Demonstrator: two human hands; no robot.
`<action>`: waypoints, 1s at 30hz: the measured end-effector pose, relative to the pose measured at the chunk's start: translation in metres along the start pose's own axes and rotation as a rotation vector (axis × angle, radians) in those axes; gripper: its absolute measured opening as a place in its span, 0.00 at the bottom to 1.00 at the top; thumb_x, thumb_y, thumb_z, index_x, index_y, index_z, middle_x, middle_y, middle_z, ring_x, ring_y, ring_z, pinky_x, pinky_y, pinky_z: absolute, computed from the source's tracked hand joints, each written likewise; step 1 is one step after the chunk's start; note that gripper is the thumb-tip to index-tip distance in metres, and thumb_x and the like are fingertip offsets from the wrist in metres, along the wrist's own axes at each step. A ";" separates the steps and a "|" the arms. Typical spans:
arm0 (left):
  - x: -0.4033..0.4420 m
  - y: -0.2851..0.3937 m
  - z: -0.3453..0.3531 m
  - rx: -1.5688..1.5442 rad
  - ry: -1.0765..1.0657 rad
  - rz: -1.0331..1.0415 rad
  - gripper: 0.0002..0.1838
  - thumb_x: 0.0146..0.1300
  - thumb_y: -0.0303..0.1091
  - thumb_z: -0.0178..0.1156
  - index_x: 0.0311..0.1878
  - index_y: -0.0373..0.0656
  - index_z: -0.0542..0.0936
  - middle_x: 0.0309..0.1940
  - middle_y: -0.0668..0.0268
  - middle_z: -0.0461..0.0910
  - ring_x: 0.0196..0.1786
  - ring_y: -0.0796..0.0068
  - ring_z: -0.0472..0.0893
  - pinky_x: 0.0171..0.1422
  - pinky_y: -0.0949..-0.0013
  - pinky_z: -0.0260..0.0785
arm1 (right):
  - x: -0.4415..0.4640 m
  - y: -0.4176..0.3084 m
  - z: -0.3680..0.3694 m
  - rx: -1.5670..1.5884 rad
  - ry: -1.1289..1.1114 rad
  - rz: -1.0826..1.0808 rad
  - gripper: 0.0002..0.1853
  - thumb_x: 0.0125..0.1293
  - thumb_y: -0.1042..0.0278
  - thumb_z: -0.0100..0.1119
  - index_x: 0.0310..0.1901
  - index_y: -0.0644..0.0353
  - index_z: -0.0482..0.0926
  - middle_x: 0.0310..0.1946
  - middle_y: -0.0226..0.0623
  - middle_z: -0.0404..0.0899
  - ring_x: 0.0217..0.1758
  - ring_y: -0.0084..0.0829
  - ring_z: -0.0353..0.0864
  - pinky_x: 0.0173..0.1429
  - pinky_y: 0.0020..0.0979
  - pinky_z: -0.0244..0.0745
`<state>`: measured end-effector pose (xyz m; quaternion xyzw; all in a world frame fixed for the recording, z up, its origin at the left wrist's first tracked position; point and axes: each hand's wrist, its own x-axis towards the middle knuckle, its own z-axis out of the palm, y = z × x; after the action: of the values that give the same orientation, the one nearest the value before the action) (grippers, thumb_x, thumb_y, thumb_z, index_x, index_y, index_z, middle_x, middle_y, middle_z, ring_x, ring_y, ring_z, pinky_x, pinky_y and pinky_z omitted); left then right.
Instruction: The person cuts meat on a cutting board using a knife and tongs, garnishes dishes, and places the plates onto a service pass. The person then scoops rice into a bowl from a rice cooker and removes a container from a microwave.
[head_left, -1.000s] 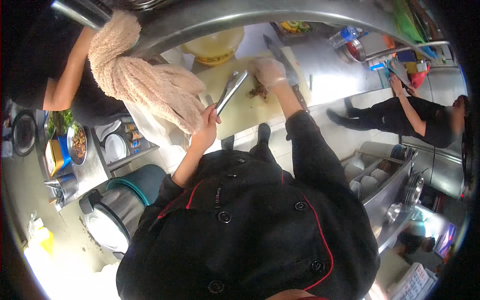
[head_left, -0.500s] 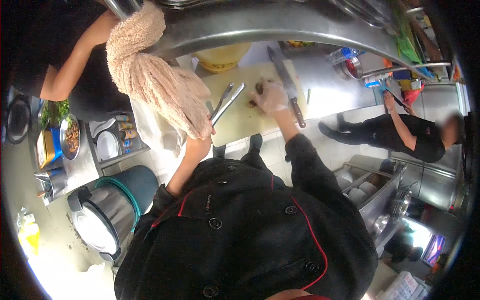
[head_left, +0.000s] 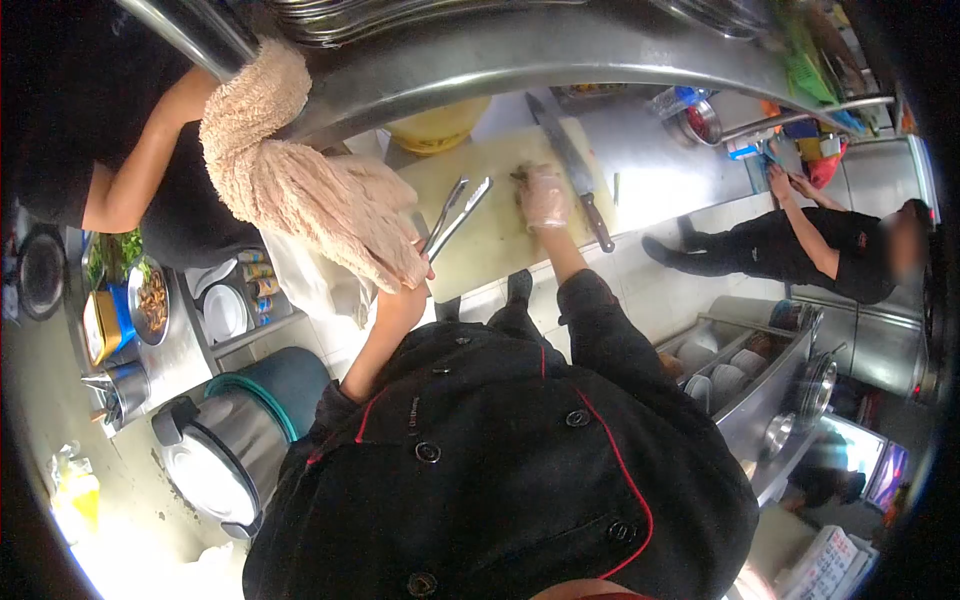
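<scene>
My left hand (head_left: 424,262) grips a pair of metal tongs (head_left: 472,204), whose two arms point away over the cutting board (head_left: 472,262). A hanging beige towel (head_left: 300,205) covers part of that hand. My right hand (head_left: 545,198), in a clear plastic glove, is on the board with its fingers curled over dark food pieces (head_left: 521,174). The fingertips are blurred and partly hide the food. Just right of this hand lies a large knife (head_left: 566,150) with a brown handle, on the board's right side.
A yellow bowl (head_left: 438,128) stands behind the board. Overhead, a steel shelf (head_left: 520,65) crosses the view. Another person's arm (head_left: 150,155) reaches in at left; a co-worker in black (head_left: 800,245) stands at right. A lidded pot (head_left: 215,465) is lower left.
My right hand has shifted slightly and turned, and its fingers now gather over the dark pieces. The tongs stay in my left hand. The co-worker at right has moved their hands. The view has tilted slightly.
</scene>
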<state>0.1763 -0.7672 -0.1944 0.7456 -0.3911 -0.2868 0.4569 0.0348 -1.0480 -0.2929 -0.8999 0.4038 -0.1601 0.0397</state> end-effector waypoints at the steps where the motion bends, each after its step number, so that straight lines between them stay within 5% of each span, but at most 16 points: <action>1: 0.000 -0.002 0.000 0.039 0.003 0.029 0.17 0.63 0.26 0.48 0.56 0.37 0.72 0.27 0.66 0.73 0.34 0.73 0.73 0.40 0.68 0.67 | 0.004 0.003 -0.001 0.044 0.021 -0.029 0.18 0.56 0.60 0.58 0.48 0.55 0.73 0.38 0.40 0.77 0.40 0.36 0.78 0.44 0.34 0.74; 4: -0.002 -0.002 0.001 -0.116 0.005 -0.055 0.18 0.64 0.28 0.48 0.56 0.37 0.72 0.27 0.65 0.73 0.35 0.70 0.74 0.43 0.67 0.67 | 0.010 -0.007 -0.057 0.656 0.004 0.264 0.16 0.59 0.61 0.59 0.47 0.59 0.73 0.31 0.36 0.78 0.34 0.29 0.77 0.42 0.31 0.73; 7: -0.003 -0.006 0.001 -0.037 -0.007 -0.037 0.17 0.65 0.29 0.47 0.56 0.36 0.72 0.28 0.65 0.73 0.36 0.71 0.74 0.44 0.67 0.66 | 0.014 0.013 -0.061 1.318 -0.204 0.791 0.13 0.60 0.66 0.59 0.46 0.60 0.73 0.30 0.31 0.77 0.33 0.26 0.77 0.40 0.29 0.73; 11: -0.007 0.009 -0.001 0.018 -0.065 -0.061 0.17 0.67 0.32 0.45 0.56 0.39 0.72 0.28 0.65 0.73 0.36 0.71 0.74 0.44 0.67 0.66 | -0.001 0.019 -0.087 1.751 -0.159 0.763 0.14 0.61 0.70 0.58 0.49 0.57 0.71 0.30 0.30 0.76 0.28 0.23 0.76 0.30 0.22 0.73; 17: 0.011 0.009 0.024 0.148 -0.186 -0.137 0.18 0.69 0.35 0.44 0.59 0.41 0.70 0.28 0.61 0.75 0.33 0.65 0.76 0.42 0.62 0.67 | -0.061 0.020 -0.135 1.871 -0.152 0.822 0.16 0.61 0.69 0.59 0.48 0.61 0.69 0.29 0.34 0.77 0.21 0.22 0.74 0.20 0.22 0.70; 21: 0.040 -0.025 0.045 0.467 -0.123 0.205 0.19 0.68 0.34 0.44 0.59 0.40 0.69 0.34 0.52 0.78 0.39 0.51 0.77 0.47 0.57 0.69 | -0.117 -0.005 -0.209 1.808 -0.073 0.954 0.16 0.61 0.65 0.61 0.49 0.56 0.72 0.25 0.30 0.76 0.20 0.20 0.72 0.17 0.21 0.64; 23: 0.052 -0.024 0.054 0.578 -0.184 0.086 0.19 0.66 0.33 0.45 0.58 0.35 0.68 0.42 0.48 0.77 0.48 0.45 0.74 0.54 0.55 0.67 | -0.163 0.003 -0.219 1.937 -0.057 0.905 0.18 0.60 0.64 0.62 0.51 0.56 0.71 0.24 0.28 0.75 0.19 0.19 0.70 0.17 0.20 0.62; 27: 0.065 -0.041 0.065 0.645 -0.194 0.386 0.21 0.65 0.33 0.48 0.58 0.30 0.67 0.53 0.37 0.66 0.56 0.42 0.67 0.60 0.51 0.60 | -0.262 -0.007 -0.259 1.815 0.228 0.963 0.21 0.58 0.62 0.64 0.52 0.58 0.73 0.27 0.27 0.75 0.22 0.15 0.69 0.20 0.18 0.63; 30: 0.086 -0.038 0.079 0.732 -0.183 0.491 0.22 0.66 0.34 0.47 0.59 0.29 0.65 0.51 0.37 0.65 0.51 0.39 0.68 0.58 0.50 0.60 | -0.330 -0.016 -0.268 1.742 0.451 1.032 0.19 0.58 0.64 0.63 0.51 0.58 0.74 0.27 0.25 0.74 0.23 0.16 0.68 0.22 0.20 0.62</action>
<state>0.1720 -0.8656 -0.2680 0.7149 -0.6709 -0.0772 0.1813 -0.2448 -0.7777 -0.1202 -0.2258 0.4825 -0.5247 0.6639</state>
